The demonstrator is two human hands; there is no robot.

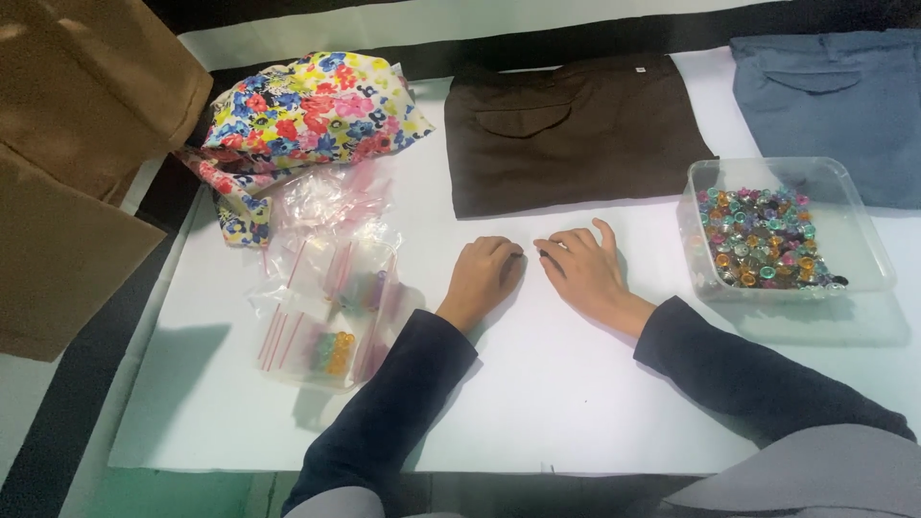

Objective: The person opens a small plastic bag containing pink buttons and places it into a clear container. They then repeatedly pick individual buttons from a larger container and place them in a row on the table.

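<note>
On the white bench (537, 403) a folded brown garment (576, 134) lies at the far side, with a folded blue-grey garment (844, 105) to its right. A crumpled floral cloth (307, 110) lies at the far left, beside brown paper bags (67, 173). A clear tub (868, 245) holds many coloured beads (763, 240).

I see my left hand (483, 273) and right hand (583, 269) resting close together on the white sheet (537, 403), with bare sheet all around the wrists and toward me. To the left, a heap of clear zip bags (326, 297) blocks the way, and the flowered cloth (307, 115) lies beyond it. Ahead, the folded brown trousers (576, 134) close off the far side. To the right, the clear tub of beads (782, 230) stands near my right hand, with the blue trousers (844, 105) behind it.
</note>
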